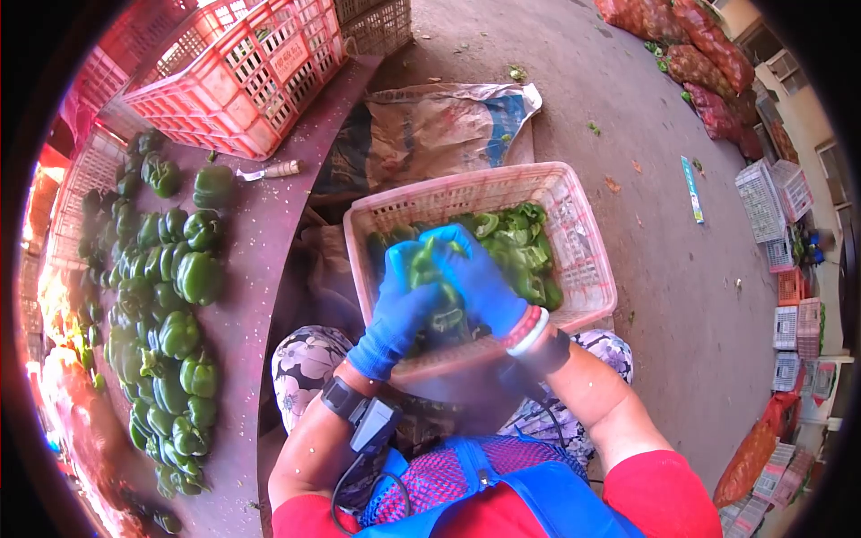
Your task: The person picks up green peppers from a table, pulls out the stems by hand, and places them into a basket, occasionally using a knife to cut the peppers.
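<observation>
A green pepper (423, 269) was held between two blue-gloved hands, over the near left part of a pink crate (587, 278) set close to the knees. By the left hand (395, 309) it was gripped from one side, the fingers bent and partly closed, the thumb laid across; by the right hand (484, 282) it was pinched from the other side, the fingers curled well in. The exact fingertip contact was blurred and could not be told.

Such a pepper was probably best handled low over the crate, so that loose bits would be caught, with firm but light pressure, since thin walls could be crushed. It was best braced by one hand while worked by the other.

Its skin was seen as bright green, smeared by blur; whether it was whole or split could not be told. Below and beyond it, opened pepper pieces (529, 255) were heaped, glossy and pale inside.

To the left, whole peppers (179, 332) were spread on a table (242, 359), near a knife (269, 170). Farther off, a flattened sack (430, 125) was seen on the floor, and filled net bags (704, 76) were piled.
</observation>
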